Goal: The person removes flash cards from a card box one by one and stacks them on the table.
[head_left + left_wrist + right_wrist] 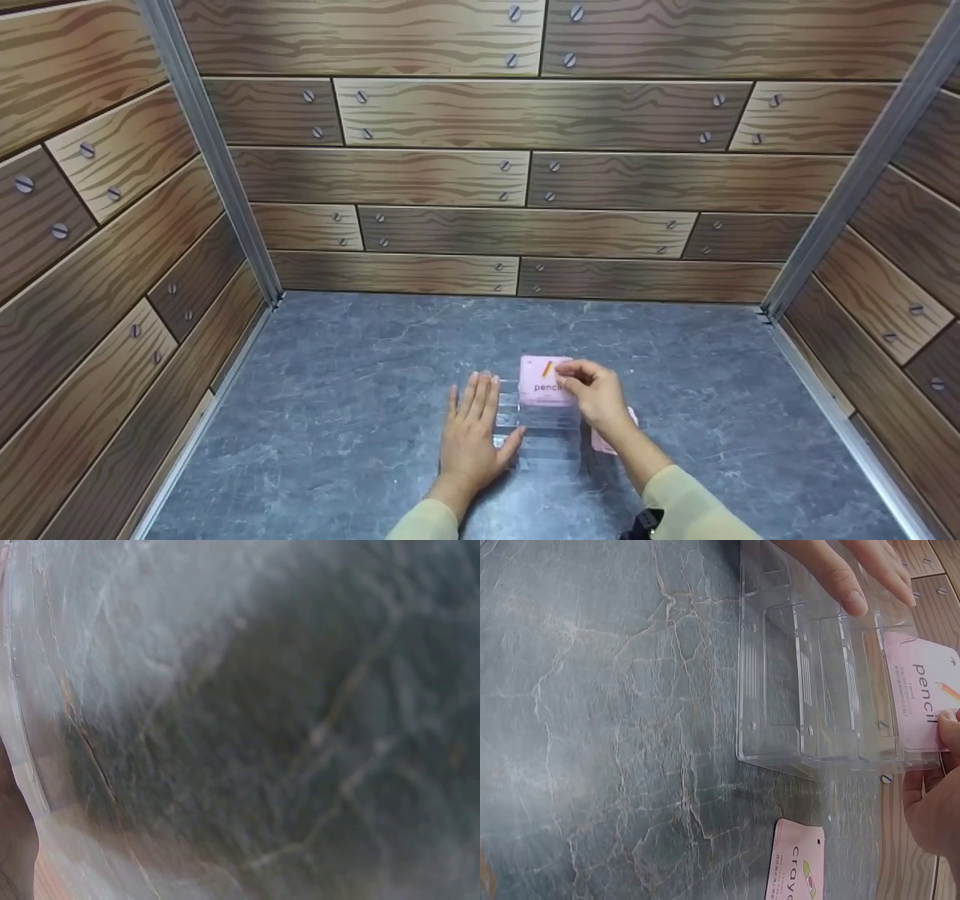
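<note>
**Right hand [600, 394] pinches a pink pencil card [541, 381] at the far end of a clear rack [805, 675]**

Closest to the body are 2 pale yellow-green sleeves [697, 502], 1 on each arm, with a black device [643, 523] at the right wrist. The left hand [472, 439] lies palm down along the left side of the rack, its fingers straight and its thumb spread out toward the right hand. Whether its whole palm bears on the plastic, I cannot tell.

Between the 2 hands stands the rack, see-through and stepped, its tiers rising away from the person. Under the right wrist, just beside the rack, a 2nd pink card [799, 859] lies on the tabletop [337, 390]; the letters "crayo" can be read on it, and the arm partly covers it in the head view.

Farther out, the right hand holds the pencil card by its right edge between thumb and fingertips. The card is tilted up at the rack's farthest tier, ahead of the left hand and to its right; how deep it sits there, I cannot tell.

Beyond both hands, the grey, veined tabletop runs back to a wood-patterned wall [442, 176] printed with screw heads, with grey metal strips [206, 142] at its 2 corners.
</note>
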{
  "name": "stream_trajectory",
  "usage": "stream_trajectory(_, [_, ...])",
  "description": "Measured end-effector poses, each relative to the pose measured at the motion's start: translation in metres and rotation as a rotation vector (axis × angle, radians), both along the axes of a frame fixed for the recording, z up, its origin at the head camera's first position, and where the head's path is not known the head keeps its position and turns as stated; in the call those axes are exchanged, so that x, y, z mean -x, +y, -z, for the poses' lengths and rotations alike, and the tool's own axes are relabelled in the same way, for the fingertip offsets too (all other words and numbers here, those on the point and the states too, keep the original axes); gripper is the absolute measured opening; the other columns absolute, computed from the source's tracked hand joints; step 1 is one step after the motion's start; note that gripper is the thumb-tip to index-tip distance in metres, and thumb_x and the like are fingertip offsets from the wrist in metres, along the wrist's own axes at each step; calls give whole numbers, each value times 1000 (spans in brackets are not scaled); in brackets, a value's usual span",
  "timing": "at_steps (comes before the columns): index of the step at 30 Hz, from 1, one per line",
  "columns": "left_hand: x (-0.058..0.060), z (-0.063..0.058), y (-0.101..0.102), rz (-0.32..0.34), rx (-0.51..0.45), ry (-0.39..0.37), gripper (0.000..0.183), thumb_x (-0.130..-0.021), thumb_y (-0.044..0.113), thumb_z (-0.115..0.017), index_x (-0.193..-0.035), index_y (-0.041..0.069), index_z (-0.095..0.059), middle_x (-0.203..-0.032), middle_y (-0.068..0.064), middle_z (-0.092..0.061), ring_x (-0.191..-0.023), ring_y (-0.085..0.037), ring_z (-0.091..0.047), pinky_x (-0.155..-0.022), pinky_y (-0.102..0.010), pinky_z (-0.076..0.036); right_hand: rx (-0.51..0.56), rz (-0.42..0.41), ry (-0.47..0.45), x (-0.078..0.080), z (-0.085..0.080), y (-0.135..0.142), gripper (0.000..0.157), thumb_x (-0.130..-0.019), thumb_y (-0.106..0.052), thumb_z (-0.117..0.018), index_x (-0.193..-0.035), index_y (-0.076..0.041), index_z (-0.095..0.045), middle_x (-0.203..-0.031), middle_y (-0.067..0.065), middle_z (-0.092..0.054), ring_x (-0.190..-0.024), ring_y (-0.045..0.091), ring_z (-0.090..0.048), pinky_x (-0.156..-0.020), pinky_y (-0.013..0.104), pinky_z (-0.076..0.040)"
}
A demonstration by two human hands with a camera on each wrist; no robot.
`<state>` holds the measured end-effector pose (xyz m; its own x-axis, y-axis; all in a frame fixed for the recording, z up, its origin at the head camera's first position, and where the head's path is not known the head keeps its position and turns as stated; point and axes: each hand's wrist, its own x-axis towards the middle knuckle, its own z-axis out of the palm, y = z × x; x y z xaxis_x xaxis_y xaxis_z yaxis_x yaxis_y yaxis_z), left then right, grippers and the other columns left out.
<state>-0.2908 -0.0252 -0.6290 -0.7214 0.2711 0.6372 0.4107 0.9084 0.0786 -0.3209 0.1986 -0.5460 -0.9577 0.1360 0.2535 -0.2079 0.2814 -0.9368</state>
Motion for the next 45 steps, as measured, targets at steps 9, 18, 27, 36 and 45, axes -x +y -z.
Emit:
stream_trajectory(9, [1, 3, 0, 10, 1, 18, 89, -99, 69, -55, -159, 3, -46, -164, -14, -46, -155, -31, -36, -125, -55, -29, 31, -2, -3, -2, 1, 3, 11, -92, 10, -74, -102, 10, -76, -103, 21, -76, -87, 13, -67, -69, 16, -52])
stream_trajectory(18, [1, 3, 2, 11, -2, 24, 91, -96, 67, -62, -159, 3, -46, -164, -14, -46, -155, -30, -37, -123, -57, -32, -14, 22, -21, -2, -1, 3, 9, -91, 7, -77, -100, 6, -79, -103, 18, -77, -89, 14, -67, -74, 15, -52])
stream_trajectory(27, [2, 4, 1, 10, -8, 49, 90, -98, 67, -58, -160, 3, -45, -166, -13, -44, -156, -29, -35, -123, -57, -32, 0, 22, 22, -2, -1, 6, 10, -91, 6, -78, -100, 8, -79, -103, 20, -77, -89, 14, -67, -74, 15, -52])
stream_trajectory(36, [3, 5, 1, 14, -22, 53, 92, -96, 66, -63, -160, 3, -45, -166, -13, -44, -156, -29, -35, -125, -56, -29, -25, 52, 0, -1, -3, 8, 10, -91, 8, -76, -100, 6, -79, -103, 18, -77, -90, 15, -67, -75, 16, -52])
stream_trajectory(45, [2, 5, 0, 4, -13, 36, 92, -96, 67, -62, -160, 4, -45, -165, -12, -45, -157, -28, -34, -125, -56, -29, 7, 90, 10, -2, -2, 7, 11, -92, 10, -73, -102, 9, -78, -104, 20, -77, -88, 14, -68, -72, 15, -54])
